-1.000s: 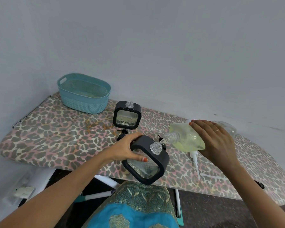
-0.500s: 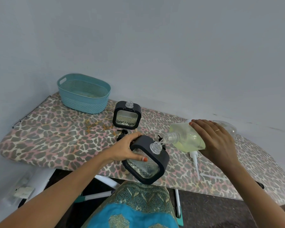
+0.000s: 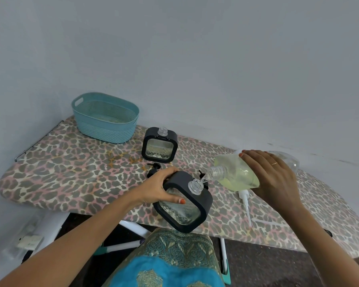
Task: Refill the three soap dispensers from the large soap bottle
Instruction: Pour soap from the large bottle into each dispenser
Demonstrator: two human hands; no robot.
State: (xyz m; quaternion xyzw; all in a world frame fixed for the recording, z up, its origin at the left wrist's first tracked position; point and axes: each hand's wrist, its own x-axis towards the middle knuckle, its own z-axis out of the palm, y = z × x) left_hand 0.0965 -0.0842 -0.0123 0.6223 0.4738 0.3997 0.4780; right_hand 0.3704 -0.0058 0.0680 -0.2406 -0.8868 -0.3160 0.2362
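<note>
Hands locked on — left hand (image 3: 160,187) grips the tilted soap dispenser (image 3: 187,206) over the near edge of the ironing board (image 3: 71,172), right hand (image 3: 272,177) clasps the large soap bottle (image 3: 234,175), mouth at its neck — mid-pour, next probably a steady tilt.

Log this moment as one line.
step: pouring soap | left hand: grips tilted dispenser | right hand: tips large soap bottle

text — none legible | labels — none | numbers — none
</note>
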